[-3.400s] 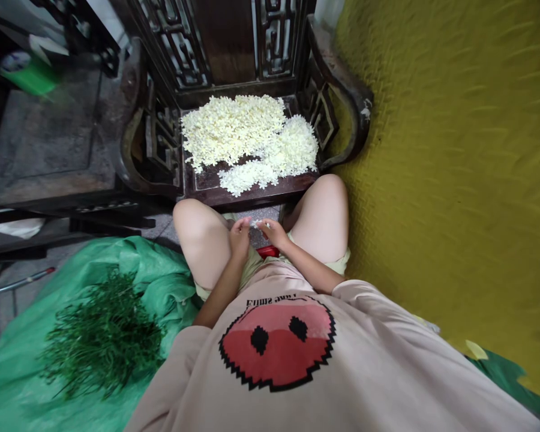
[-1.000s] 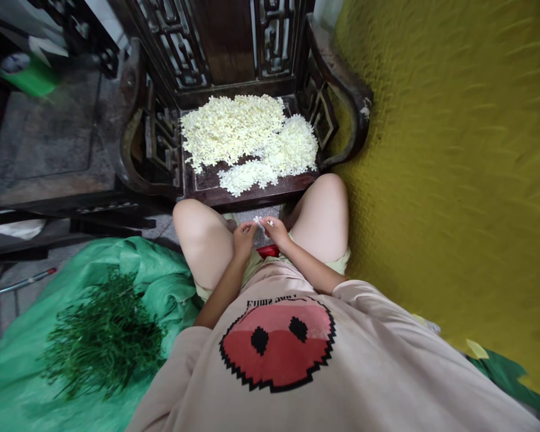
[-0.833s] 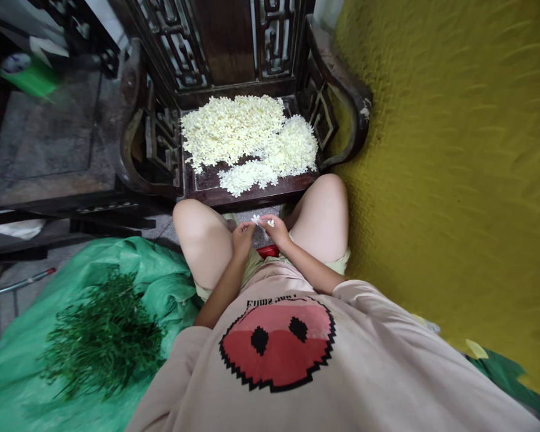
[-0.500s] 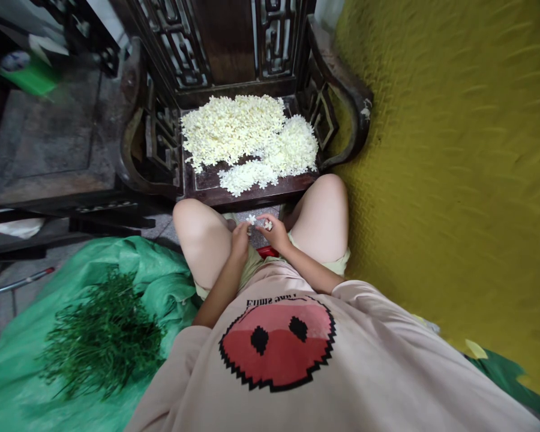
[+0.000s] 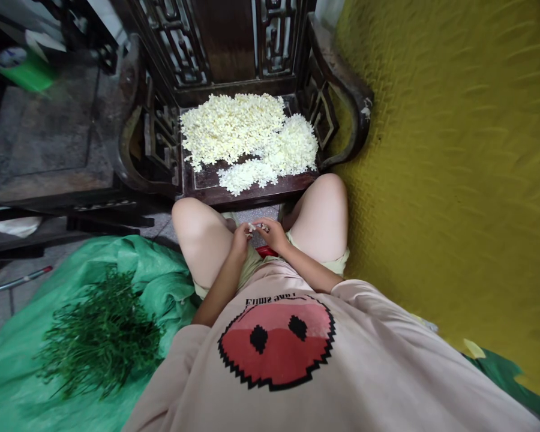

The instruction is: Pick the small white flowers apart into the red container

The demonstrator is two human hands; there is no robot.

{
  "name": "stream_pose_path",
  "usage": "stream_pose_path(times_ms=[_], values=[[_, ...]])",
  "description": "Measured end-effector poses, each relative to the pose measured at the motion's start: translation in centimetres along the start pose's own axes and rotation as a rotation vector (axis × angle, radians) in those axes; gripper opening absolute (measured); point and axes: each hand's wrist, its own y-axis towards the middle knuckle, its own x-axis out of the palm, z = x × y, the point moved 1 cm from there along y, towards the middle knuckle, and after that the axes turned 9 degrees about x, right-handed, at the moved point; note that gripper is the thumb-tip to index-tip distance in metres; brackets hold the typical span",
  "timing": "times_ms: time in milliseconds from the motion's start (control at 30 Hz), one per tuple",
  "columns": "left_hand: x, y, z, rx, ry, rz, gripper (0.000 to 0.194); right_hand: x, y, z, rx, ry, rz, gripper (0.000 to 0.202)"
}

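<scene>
Between my knees, my left hand [image 5: 240, 241] is closed in a pinch on a small white flower [image 5: 251, 227]. My right hand [image 5: 274, 236] is bent toward it, its fingertips meeting the left fingers at the bloom. Another white flower [image 5: 265, 227] shows within the curled right fingers, partly covered by them. In front of both hands, a large heap of cream-white flowers [image 5: 231, 126] lies on the seat of a dark wooden chair [image 5: 202, 195]. A smaller, whiter heap [image 5: 247, 176] lies nearer the seat's front edge.
At lower left, a bunch of thin green stems [image 5: 103, 336] rests on a green plastic sack [image 5: 81, 258]. A dark wooden side table [image 5: 36, 138] with a bright green container [image 5: 29, 72] stands left. A yellow textured surface [image 5: 454, 150] fills the right. Something red [image 5: 266, 251] shows below my hands.
My right hand has moved slightly left, closing the gap to my left hand. The flower in my left fingers sits a little lower, and the right fingertips now reach it.
</scene>
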Motion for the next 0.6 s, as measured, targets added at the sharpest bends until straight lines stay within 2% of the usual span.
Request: stream_pose_path(times_ms=[133, 233, 333, 467, 600], values=[[-0.1, -0.1, 0.9, -0.190, -0.283, 0.054, 0.021, 0.0, 0.2, 0.1, 0.075, 0.055, 0.061, 0.012], [-0.2, -0.3, 1.7, -0.353, -0.456, -0.013, 0.021, 0.1, 0.1, 0.1, 0.124, 0.085, 0.084, 0.012], [0.1, -0.5, 2.3, -0.485, -0.547, -0.088, 0.023, 0.1, -0.2, 0.0, 0.072, -0.033, 0.032, 0.012], [0.9, -0.8, 1.8, -0.533, -0.534, -0.056, 0.024, 0.1, -0.6, 0.0, 0.022, -0.230, -0.044, 0.023], [1.3, -0.8, 0.7, -0.470, -0.423, 0.016, 0.025, 0.6, -0.5, 0.1, 0.049, -0.222, -0.035, 0.026]])
